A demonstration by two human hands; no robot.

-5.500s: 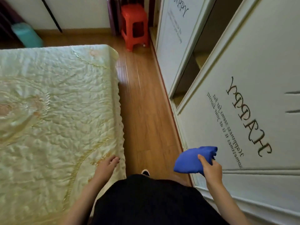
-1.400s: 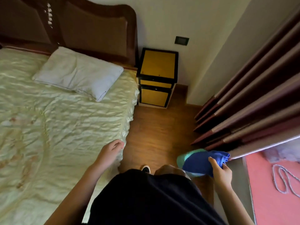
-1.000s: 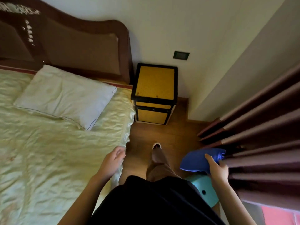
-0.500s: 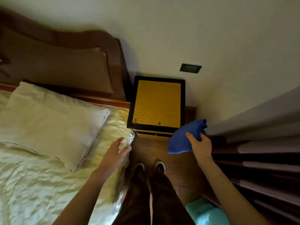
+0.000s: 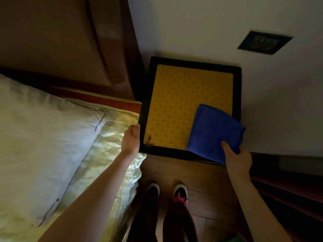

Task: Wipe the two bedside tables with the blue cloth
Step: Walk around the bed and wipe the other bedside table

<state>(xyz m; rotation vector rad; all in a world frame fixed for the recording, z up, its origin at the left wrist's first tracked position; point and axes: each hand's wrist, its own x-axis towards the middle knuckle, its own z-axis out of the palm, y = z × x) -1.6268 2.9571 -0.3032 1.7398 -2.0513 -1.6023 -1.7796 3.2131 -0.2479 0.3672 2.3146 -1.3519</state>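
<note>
The right hand (image 5: 238,158) pinches the folded blue cloth (image 5: 214,131) on the tabletop (image 5: 176,105); the left hand (image 5: 131,139) grips its edge. The cloth overhangs the corner, so a stroke could slip off.

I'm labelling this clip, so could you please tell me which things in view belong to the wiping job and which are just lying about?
Belongs to the job:
blue cloth, held by the right hand
bedside table, left hand on its edge

Just there:
pillow
bed cover
headboard
wall socket
shoes
</note>
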